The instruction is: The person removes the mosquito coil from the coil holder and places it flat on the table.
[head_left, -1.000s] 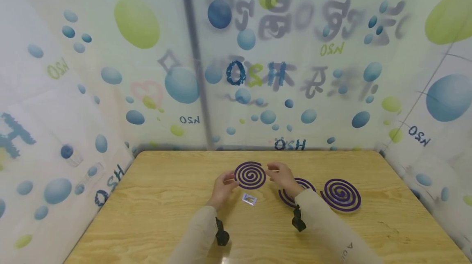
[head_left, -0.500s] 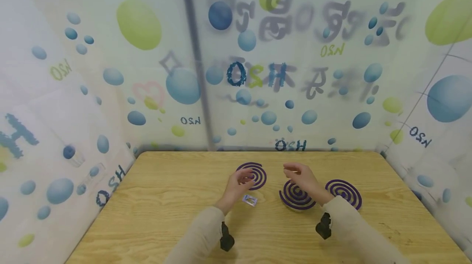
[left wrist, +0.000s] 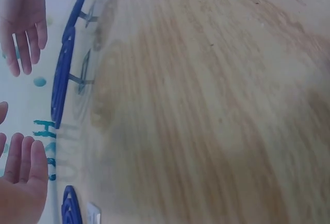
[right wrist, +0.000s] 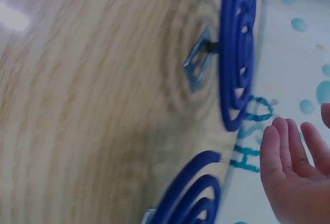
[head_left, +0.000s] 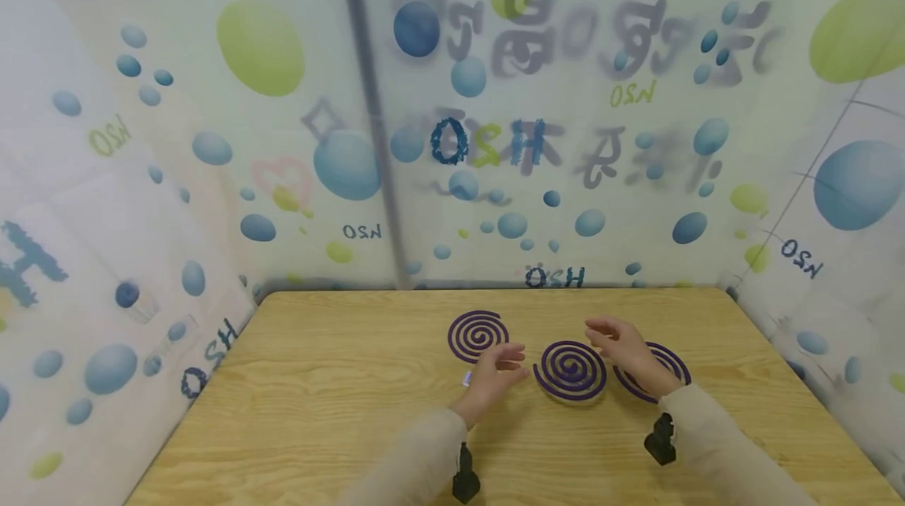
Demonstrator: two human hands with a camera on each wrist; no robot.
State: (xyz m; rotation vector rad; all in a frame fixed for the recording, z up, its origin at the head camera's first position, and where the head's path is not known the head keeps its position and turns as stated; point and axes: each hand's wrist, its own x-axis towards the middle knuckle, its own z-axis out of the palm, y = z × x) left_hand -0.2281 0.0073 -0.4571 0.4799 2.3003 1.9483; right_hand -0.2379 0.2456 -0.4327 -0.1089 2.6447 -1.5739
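Observation:
Three purple spiral coils stand in a row on the wooden table (head_left: 318,412): a left coil (head_left: 478,335), a middle coil (head_left: 569,370) and a right coil (head_left: 663,364). My left hand (head_left: 497,371) hovers open just left of the middle coil and covers most of a small metal stand (head_left: 467,379). Over the right coil my right hand (head_left: 624,345) is open and hides part of it. Neither hand holds anything. The right wrist view shows the middle coil (right wrist: 237,49) raised on a metal stand (right wrist: 198,64), with my right hand (right wrist: 294,172) beside it. The left wrist view shows my left hand (left wrist: 20,183).
Translucent printed sheeting (head_left: 452,137) walls in the table at the back and both sides. A dark pole (head_left: 375,113) rises behind the back sheet. Bare wood (head_left: 283,443) lies in front of the coils and to their left.
Both hands let go of the left coil, which now rests on the table. Both moved right: the left hand to beside the middle coil, the right hand to over the right coil.

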